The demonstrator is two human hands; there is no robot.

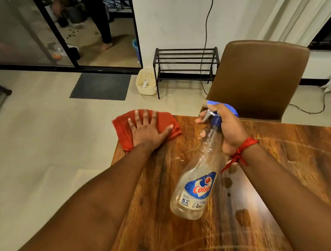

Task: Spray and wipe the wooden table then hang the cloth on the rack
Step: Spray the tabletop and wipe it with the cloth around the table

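Observation:
A red cloth [166,119] lies on the far left corner of the wooden table [283,175], partly hanging over the edge. My left hand [147,129] presses flat on it, fingers spread. My right hand [225,126] grips the neck of a clear spray bottle [197,184] with a blue trigger head, held tilted above the table, nozzle pointing left toward the cloth. A forefinger rests on the trigger. A black metal rack [185,64] stands on the floor against the white wall beyond the table.
A brown chair [260,78] sits at the table's far side. A cream basket [146,81] stands left of the rack, a dark mat [100,86] by the glass door. A cable hangs down the wall. A person's legs show beyond the door.

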